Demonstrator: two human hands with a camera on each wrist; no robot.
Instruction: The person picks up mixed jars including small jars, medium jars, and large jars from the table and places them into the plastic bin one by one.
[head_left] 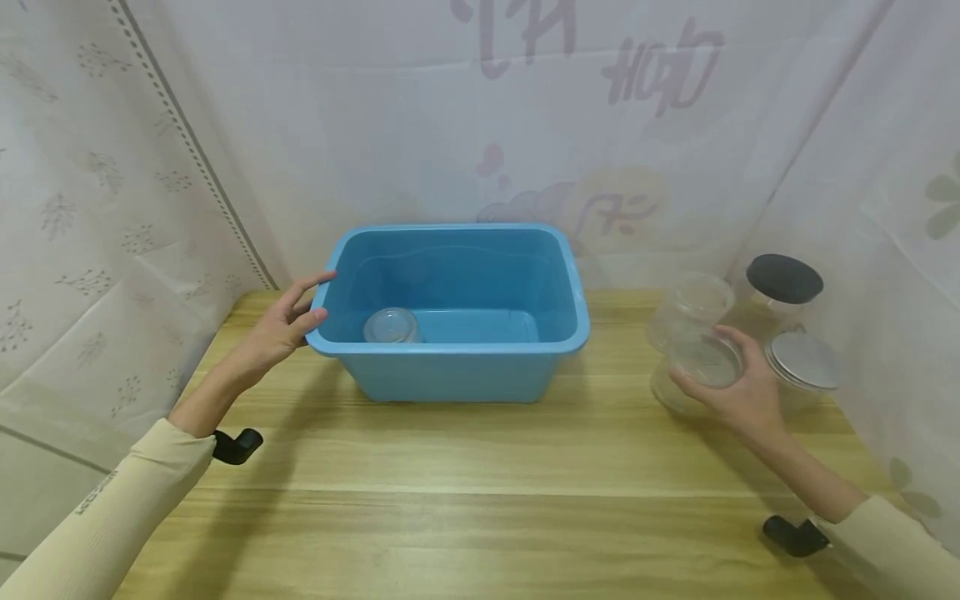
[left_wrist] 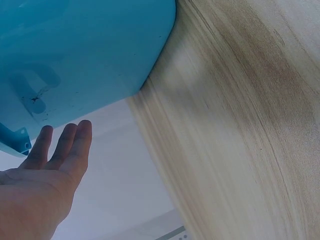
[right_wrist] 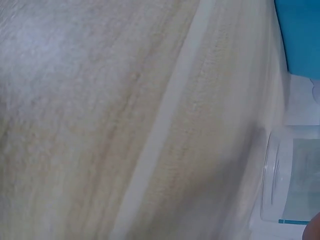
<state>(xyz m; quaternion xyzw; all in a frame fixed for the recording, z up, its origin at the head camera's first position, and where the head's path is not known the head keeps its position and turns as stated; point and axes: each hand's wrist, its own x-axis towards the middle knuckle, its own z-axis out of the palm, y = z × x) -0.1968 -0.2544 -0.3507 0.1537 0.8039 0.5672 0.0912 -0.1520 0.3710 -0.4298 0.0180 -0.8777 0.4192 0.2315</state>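
In the head view my left hand (head_left: pixel 281 329) rests at the left end of a light blue plastic tub (head_left: pixel 450 375), thumb and index fingertip on its rim. The left wrist view shows other fingers (left_wrist: pixel 80 145) of that hand straight beside the tub's outer wall. Inside the tub, at the front left, is a clear round container (head_left: pixel 392 327). Over on the right, my right hand (head_left: pixel 738 392) holds a clear jar (head_left: pixel 671 392) between spread thumb and fingers. That jar (right_wrist: pixel 280 175) shows a pale label with a teal edge in the right wrist view.
Behind the held jar stands another clear jar (head_left: pixel 697 296). A black-lidded jar (head_left: pixel 784 279) and a silver-lidded jar (head_left: pixel 806 362) are close to the right hand. Printed white curtains (head_left: pixel 375 125) hang behind and beside the wooden table (head_left: pixel 480 517).
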